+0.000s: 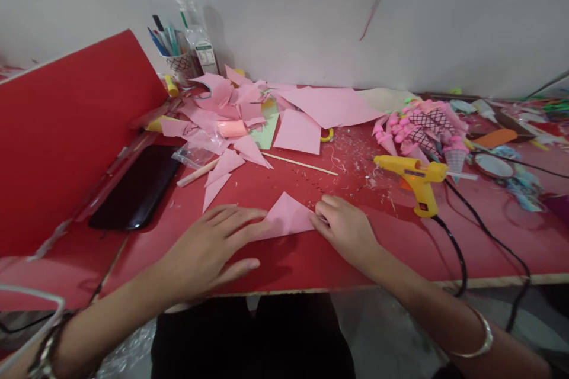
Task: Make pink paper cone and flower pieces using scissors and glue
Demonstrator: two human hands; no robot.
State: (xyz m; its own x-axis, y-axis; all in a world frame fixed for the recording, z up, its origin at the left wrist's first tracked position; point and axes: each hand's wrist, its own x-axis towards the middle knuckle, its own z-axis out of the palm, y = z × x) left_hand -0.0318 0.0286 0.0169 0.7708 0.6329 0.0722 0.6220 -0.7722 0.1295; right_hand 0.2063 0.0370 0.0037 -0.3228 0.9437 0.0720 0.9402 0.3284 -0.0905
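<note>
A pink paper triangle (288, 217) lies flat on the red table near its front edge, point away from me. My left hand (222, 243) rests over its left corner, fingers stretched out and thumb apart. At the right corner, my right hand (340, 222) has its fingers curled together on the paper's edge. Beyond the triangle lie a thin wooden stick (300, 163) and folded pink paper pieces (222, 172). A yellow glue gun (415, 180) with a clear glue stick in its back lies right of my right hand.
Pink paper scraps (217, 95) and larger pink sheets (329, 108) heap along the wall. Small pink ice-cream-cone crafts (422, 127) pile at the right. A black phone (140, 186) and a leaning red board (75, 136) stand left. The glue gun's black cord (456, 254) hangs over the front edge.
</note>
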